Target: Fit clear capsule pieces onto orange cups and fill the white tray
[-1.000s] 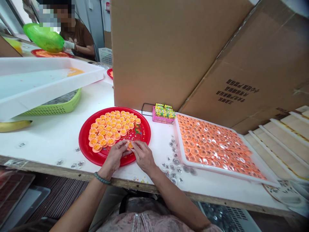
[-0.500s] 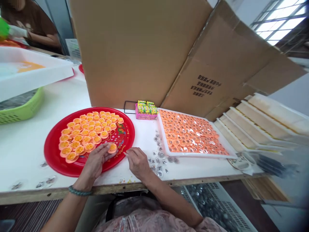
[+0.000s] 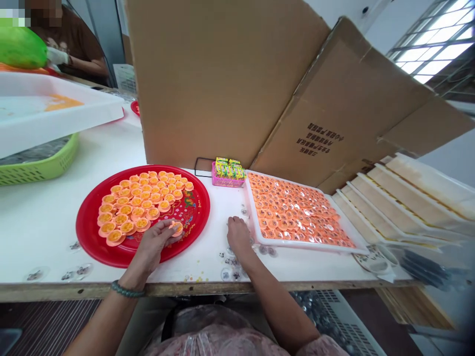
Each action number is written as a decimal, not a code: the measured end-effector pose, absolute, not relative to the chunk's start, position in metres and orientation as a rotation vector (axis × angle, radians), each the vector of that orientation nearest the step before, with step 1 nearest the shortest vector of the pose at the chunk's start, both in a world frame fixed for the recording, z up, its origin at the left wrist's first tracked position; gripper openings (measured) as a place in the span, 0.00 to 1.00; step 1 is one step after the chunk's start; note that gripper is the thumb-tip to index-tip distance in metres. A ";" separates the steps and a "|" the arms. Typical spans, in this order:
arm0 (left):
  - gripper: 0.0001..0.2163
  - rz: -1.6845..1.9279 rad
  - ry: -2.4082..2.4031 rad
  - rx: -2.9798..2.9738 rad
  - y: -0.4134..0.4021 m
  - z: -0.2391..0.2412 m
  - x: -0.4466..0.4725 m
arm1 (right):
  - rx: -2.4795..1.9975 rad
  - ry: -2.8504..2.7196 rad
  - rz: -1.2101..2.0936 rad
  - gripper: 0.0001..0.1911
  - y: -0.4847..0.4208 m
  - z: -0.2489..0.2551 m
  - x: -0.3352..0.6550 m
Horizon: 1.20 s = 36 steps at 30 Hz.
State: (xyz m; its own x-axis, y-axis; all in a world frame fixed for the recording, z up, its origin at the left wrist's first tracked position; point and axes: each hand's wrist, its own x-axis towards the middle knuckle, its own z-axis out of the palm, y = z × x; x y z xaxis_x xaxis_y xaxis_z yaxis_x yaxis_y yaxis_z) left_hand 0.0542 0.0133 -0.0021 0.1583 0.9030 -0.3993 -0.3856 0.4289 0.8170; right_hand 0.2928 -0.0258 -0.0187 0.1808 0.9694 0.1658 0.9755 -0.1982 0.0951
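Note:
In my left hand (image 3: 153,243), thumb and fingers pinch a small round orange piece (image 3: 177,228) with a yellow-orange centre. That hand is over the front right of a round red tray (image 3: 88,235). Many similar orange pieces (image 3: 135,201) lie in overlapping rows on the tray. To the right, my right hand (image 3: 238,236) is down at the white table, fingers curled together among small clear discs (image 3: 230,267) with dark prints. Its fingertips are partly hidden, so what they grip cannot be made out.
A white tray (image 3: 315,247) full of orange pieces under shiny discs lies at right, beside stacked white trays (image 3: 386,198). A pink basket (image 3: 227,182) holds yellow packets. Cardboard (image 3: 230,84) stands behind. At left, a white tub (image 3: 92,111) overlaps a green basket (image 3: 55,165); a co-worker sits beyond.
My right hand has moved right, from beside the red tray's edge to the clear discs near the white tray. My left hand still holds the orange piece. The view has shifted slightly.

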 end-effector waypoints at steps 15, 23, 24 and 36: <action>0.17 1.002 1.037 0.671 0.013 -0.005 0.054 | -1.877 -1.902 0.118 0.16 -0.032 -0.018 0.289; 0.20 1.012 1.037 0.671 0.012 -0.003 0.055 | -1.895 -1.819 0.259 0.10 -0.010 -0.032 0.291; 0.20 1.013 1.036 0.670 0.012 -0.003 0.055 | -1.896 -1.803 0.243 0.10 -0.010 -0.030 0.294; 0.23 1.002 1.017 0.677 0.012 -0.006 0.054 | -1.933 -2.181 0.153 0.12 0.015 -0.021 0.297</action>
